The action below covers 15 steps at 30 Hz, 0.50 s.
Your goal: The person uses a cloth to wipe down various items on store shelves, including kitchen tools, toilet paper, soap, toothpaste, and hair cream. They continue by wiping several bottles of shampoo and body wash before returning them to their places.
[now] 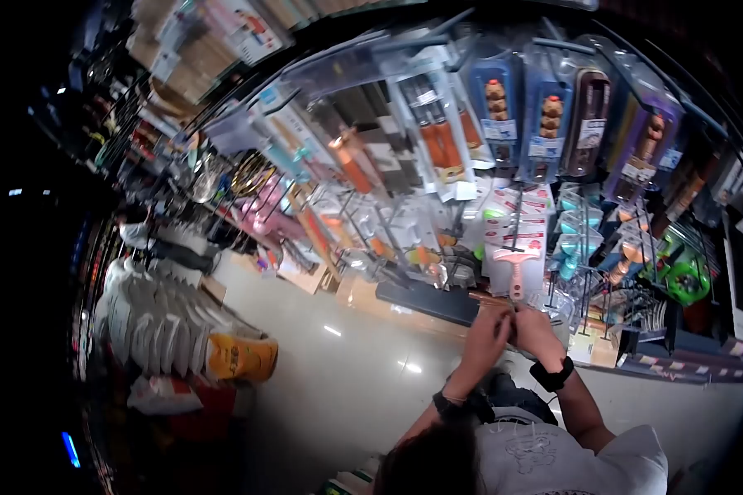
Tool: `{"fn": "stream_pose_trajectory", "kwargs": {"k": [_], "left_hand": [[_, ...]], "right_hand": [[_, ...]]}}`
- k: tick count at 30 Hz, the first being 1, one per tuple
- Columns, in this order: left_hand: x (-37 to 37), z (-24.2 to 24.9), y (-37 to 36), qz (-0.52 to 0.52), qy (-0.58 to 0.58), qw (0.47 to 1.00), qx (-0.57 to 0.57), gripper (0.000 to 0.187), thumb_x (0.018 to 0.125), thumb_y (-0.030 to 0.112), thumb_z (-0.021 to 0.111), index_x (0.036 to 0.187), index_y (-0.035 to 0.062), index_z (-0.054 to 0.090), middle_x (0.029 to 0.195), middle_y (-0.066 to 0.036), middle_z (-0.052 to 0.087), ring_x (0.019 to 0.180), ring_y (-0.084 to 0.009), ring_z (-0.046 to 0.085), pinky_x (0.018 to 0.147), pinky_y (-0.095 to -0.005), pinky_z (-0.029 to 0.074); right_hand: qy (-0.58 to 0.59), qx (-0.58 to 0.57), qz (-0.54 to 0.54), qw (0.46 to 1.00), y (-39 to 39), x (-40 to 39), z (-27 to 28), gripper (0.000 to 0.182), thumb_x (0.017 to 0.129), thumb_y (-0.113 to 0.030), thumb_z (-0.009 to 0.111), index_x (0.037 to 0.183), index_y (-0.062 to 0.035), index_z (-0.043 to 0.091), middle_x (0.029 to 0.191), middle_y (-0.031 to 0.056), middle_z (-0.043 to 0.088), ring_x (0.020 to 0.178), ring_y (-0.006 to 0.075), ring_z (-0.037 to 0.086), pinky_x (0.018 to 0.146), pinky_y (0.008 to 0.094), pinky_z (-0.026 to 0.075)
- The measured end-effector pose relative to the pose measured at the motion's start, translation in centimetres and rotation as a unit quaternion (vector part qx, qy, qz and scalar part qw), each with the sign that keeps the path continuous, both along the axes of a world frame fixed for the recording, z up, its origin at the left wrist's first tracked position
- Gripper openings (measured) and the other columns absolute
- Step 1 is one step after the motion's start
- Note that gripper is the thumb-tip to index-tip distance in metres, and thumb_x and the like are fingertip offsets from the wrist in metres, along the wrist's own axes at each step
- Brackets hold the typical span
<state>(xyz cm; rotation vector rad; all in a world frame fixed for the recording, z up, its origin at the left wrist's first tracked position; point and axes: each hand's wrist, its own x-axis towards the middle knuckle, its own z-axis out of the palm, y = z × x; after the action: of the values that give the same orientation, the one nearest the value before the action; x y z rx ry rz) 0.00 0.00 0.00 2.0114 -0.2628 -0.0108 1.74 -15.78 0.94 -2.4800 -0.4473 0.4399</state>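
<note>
My left hand [489, 332] and my right hand [537, 330] are close together in front of the lower shelf, with fingers curled inward. A thin brown item [489, 299] shows at the fingertips of my left hand; its other end is hidden by the hands. What my right hand holds, if anything, is too small to make out. Just above the hands, a pink peeler-like tool [517, 268] hangs upright before white and red cards [510, 216]. A dark band is on each wrist.
Packaged utensils [437, 136] hang on hooks across the rack. Teal packs [571, 235] and a green round item [687, 282] hang at right. Stacked white packs [153, 322] and a yellow bag [241, 356] stand at left. Another person [169, 243] is further back.
</note>
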Motion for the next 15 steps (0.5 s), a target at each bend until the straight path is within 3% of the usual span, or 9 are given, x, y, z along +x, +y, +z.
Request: {"fn": "stream_pose_trajectory", "kwargs": {"k": [2,4,6,7,8,10,13,14,15], "left_hand": [[-1.8,0.6,-2.3,-0.056,-0.056,0.997,0.024,0.021,0.088,0.011,0.058,0.108,0.0036,0.061,0.112,-0.018,0.057,0.107,-0.0374,0.054,0.09,-0.0442,0.045],[-2.0,1.7,-0.4,-0.066,-0.153,0.985,0.047,0.02,0.086,0.011,0.061,0.104,0.0023,0.062,0.109,-0.019,0.056,0.102,-0.0378,0.054,0.088,-0.0424,0.046],[-2.5,2.1,-0.5,-0.125,-0.148,0.98,0.049,0.021,0.085,0.01,0.06,0.105,0.0017,0.061,0.109,-0.019,0.055,0.102,-0.0385,0.054,0.088,-0.0425,0.045],[-2.5,2.2,-0.3,-0.154,-0.147,0.976,0.052,0.022,0.085,0.01,0.06,0.105,0.0014,0.061,0.109,-0.019,0.055,0.102,-0.0388,0.053,0.088,-0.0426,0.045],[-2.5,1.6,-0.3,-0.095,-0.106,0.987,0.072,0.023,0.084,0.01,0.06,0.105,0.0013,0.06,0.108,-0.019,0.055,0.102,-0.0388,0.053,0.089,-0.0432,0.045],[-2.0,0.2,-0.3,0.021,-0.025,0.993,0.109,0.024,0.083,0.01,0.061,0.105,0.0011,0.059,0.108,-0.018,0.055,0.103,-0.0388,0.053,0.09,-0.0443,0.044],[-1.9,0.2,-0.7,0.037,0.004,0.992,0.119,0.024,0.083,0.007,0.059,0.105,0.0009,0.058,0.11,-0.017,0.055,0.109,-0.0386,0.051,0.095,-0.0439,0.043],[-2.0,0.5,-1.1,-0.009,-0.03,0.996,0.087,0.024,0.083,0.006,0.059,0.106,0.0009,0.057,0.111,-0.017,0.055,0.11,-0.0384,0.051,0.096,-0.0436,0.042],[-2.2,1.2,-1.6,-0.054,-0.064,0.995,0.055,0.024,0.083,0.006,0.059,0.107,0.001,0.057,0.112,-0.017,0.055,0.112,-0.0383,0.05,0.097,-0.0432,0.042]], "right_hand": [[0.063,0.15,0.024,0.986,-1.7,-0.9,-2.6,0.043,0.075,-0.016,0.067,0.117,-0.01,0.06,0.124,0.0165,0.057,0.118,0.0274,0.054,0.099,0.0374,0.042],[-0.031,0.301,-0.015,0.953,1.5,-2.1,-5.8,0.038,0.079,-0.016,0.063,0.116,-0.0079,0.06,0.122,0.0154,0.058,0.116,0.0288,0.055,0.1,0.0378,0.042],[-0.043,0.358,0.025,0.932,0.6,-2.8,-9.7,0.035,0.085,-0.018,0.057,0.117,-0.0045,0.059,0.124,0.0147,0.058,0.116,0.0302,0.054,0.103,0.0386,0.039],[-0.064,0.313,0.038,0.947,0.6,-2.8,-10.7,0.033,0.084,-0.018,0.057,0.115,-0.0043,0.06,0.123,0.0146,0.059,0.115,0.0309,0.056,0.101,0.0383,0.04],[-0.086,0.267,0.052,0.958,0.6,-2.8,-11.7,0.032,0.084,-0.017,0.057,0.113,-0.0041,0.061,0.121,0.0144,0.061,0.113,0.0315,0.057,0.1,0.0379,0.042],[-0.061,0.327,-0.053,0.942,2.3,-1.3,-9.7,0.02,0.079,-0.01,0.059,0.096,-0.0016,0.067,0.102,0.0175,0.066,0.088,0.0368,0.064,0.076,0.0389,0.051],[-0.014,0.253,-0.037,0.967,1.7,-0.3,-8.1,0.019,0.082,-0.012,0.059,0.096,-0.0026,0.068,0.095,0.0142,0.069,0.091,0.0335,0.066,0.08,0.0362,0.053],[0.137,0.43,-0.137,0.882,1.2,-1.0,-9.4,0.022,0.08,-0.012,0.061,0.098,-0.002,0.067,0.095,0.0172,0.067,0.088,0.0312,0.065,0.076,0.0357,0.052],[0.104,0.42,-0.127,0.892,0.9,-1.6,-9.1,0.021,0.08,-0.012,0.061,0.098,-0.002,0.067,0.095,0.0172,0.067,0.087,0.031,0.065,0.076,0.0355,0.052]]}}
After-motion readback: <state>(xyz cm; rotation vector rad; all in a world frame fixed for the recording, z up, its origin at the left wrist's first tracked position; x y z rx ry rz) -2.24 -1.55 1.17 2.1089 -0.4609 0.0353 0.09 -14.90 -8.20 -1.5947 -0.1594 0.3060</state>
